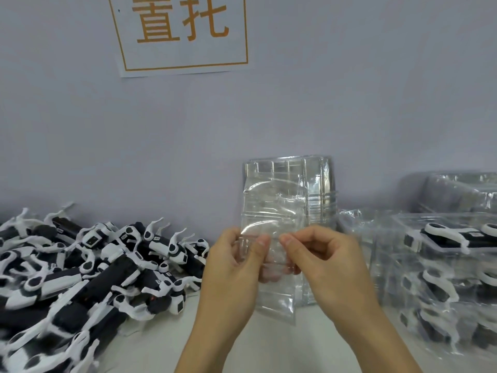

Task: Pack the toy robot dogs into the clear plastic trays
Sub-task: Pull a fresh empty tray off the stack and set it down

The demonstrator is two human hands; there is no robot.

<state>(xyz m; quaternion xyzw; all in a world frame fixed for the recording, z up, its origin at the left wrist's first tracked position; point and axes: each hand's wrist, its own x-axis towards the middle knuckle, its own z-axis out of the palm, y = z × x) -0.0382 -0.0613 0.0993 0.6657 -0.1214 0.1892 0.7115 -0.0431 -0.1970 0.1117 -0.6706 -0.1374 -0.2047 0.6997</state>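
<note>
Holding: a single clear plastic tray (271, 246) is lifted upright in front of the person, above the near middle of the tabletop (269, 343).
Left hand: the left hand (232, 262) pinches the tray's left part, thumb on the near face and fingers behind it.
Right hand: the right hand (320, 254) pinches the tray just beside the left thumb, thumb in front and fingers curled behind; both hands grasp the same tray.
Why held so: judging by the two thumbs set close together, the person seems to be peeling one thin tray free of another or readying it for a dog.
Tray supply: a stack of empty trays (317, 189) leans upright against the wall (376, 90) right behind the held one, within easy reach.
Toy robot dogs: a loose heap of black-and-white toy robot dogs (88, 267) lies on the left, not yet packed.
Packed trays: on the right stands a pile of filled trays (441, 267) with dogs inside, kept apart from the loose heap.
Surface: the tabletop is pale and plain.
Room: the wall is pale grey and carries a paper sign (183, 33) with orange characters, far and upper left.
</note>
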